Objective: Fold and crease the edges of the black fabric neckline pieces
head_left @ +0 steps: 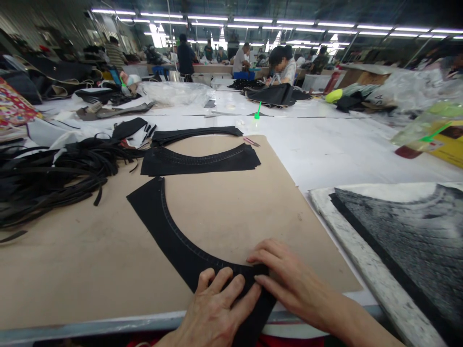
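A black curved piece of material (181,248), with a line of stitching or marks along its inner edge, lies on the brown board and hangs over the near table edge. My left hand (220,308) rests on top of it, fingers bent and pressing down near the inner curve. Close beside it, my right hand (289,274) pinches that inner edge between thumb and fingers, where the edge looks folded. Farther up lie a stack of similar black curved pieces (198,164) and another narrow black stack (195,135).
Black strips (54,178) are heaped at the left on the brown board (90,274). Small thread snips (251,141) lie near the stacks, with a green-nozzled bottle (257,115) behind. A slab with dark textured material (398,231) is at right. Several people work farther back.
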{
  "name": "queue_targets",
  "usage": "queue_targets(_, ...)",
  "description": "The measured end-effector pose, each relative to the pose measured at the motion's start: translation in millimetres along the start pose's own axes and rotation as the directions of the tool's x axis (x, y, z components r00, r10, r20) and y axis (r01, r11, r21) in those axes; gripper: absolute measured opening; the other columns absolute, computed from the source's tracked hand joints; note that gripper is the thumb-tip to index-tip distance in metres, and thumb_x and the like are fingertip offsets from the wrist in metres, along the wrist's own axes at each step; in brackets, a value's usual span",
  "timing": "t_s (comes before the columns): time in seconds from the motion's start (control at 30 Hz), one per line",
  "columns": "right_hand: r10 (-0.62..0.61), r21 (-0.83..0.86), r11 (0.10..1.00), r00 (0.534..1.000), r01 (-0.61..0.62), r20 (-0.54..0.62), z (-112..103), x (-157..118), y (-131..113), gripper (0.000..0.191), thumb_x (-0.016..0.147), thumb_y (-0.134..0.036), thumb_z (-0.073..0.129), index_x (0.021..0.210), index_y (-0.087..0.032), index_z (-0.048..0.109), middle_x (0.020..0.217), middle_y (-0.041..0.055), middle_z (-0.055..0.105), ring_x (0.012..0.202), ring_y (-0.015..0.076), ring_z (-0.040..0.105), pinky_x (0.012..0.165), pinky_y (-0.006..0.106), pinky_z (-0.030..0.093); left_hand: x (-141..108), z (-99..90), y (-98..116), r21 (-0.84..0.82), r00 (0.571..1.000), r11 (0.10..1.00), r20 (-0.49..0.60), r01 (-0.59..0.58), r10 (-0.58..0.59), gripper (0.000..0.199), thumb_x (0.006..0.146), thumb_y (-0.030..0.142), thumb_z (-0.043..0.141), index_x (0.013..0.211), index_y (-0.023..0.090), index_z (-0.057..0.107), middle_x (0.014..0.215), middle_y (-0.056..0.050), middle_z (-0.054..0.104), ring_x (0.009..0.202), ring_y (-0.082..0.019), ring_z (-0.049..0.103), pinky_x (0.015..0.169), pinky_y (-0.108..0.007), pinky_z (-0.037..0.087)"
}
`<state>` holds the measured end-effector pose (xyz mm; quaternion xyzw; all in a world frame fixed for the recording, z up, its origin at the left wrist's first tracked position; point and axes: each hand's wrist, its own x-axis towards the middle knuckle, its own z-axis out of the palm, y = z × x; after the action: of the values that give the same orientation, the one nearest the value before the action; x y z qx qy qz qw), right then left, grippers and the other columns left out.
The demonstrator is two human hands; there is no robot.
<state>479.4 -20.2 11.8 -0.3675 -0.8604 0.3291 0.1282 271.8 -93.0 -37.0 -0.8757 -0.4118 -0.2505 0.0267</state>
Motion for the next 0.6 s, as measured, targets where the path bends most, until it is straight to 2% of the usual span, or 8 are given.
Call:
queue_targets(0.13,-0.06,-0.22,0.973,0.996,0.073,0.065,7,2,-9,0.014,0.089,-0.013,0.053,0.099,-0.021,0.056,0.103,0.0044,0.057,0.097,0.0225,0.049,0.088,0.041,0.038,-4,2.9,1,-0.052,0.998,0.999,-0.068,0.004,-0.008,0.031,0.1,0.025,0.038,0.117,0.017,0.062,0.104,-0.005,0.064,0.099,-0.019,0.051,0.082,-0.034,0.032)
queue_targets(0.27,-0.132,-0.344,0.925,0.985,0.161,0.107,11,8,-5,0.009,0.091,-0.014,0.049,0.096,-0.02,0.054,0.098,0.0041,0.056,0.092,0.022,0.047,0.085,0.041,0.036,-6,5.5,1,-0.058,0.992,0.998,-0.128,0.012,-0.019,0.033,0.099,0.016,0.033,0.114,0.011,0.063,0.104,-0.007,0.064,0.1,-0.02,0.051,0.085,-0.033,0.034)
queue_targets(0.43,-0.221,-0.439,0.858,0.963,0.268,0.155,12,12,-2,0.012,0.089,-0.009,0.047,0.086,-0.019,0.053,0.091,0.0036,0.055,0.086,0.0197,0.047,0.084,0.039,0.035,-5,5.0,2,-0.057,0.993,0.998,-0.117,0.011,-0.018,0.034,0.1,0.017,0.033,0.115,0.011,0.062,0.101,-0.007,0.064,0.097,-0.02,0.052,0.084,-0.033,0.035)
queue_targets(0.6,-0.28,-0.497,0.805,0.946,0.323,0.161,12,17,-3,0.015,0.089,-0.006,0.046,0.083,-0.018,0.052,0.088,0.0031,0.055,0.081,0.0185,0.046,0.085,0.038,0.035,-6,5.2,1,-0.052,0.995,0.999,-0.101,0.017,-0.022,0.033,0.099,0.018,0.034,0.116,0.011,0.062,0.1,-0.007,0.064,0.097,-0.019,0.053,0.084,-0.033,0.035)
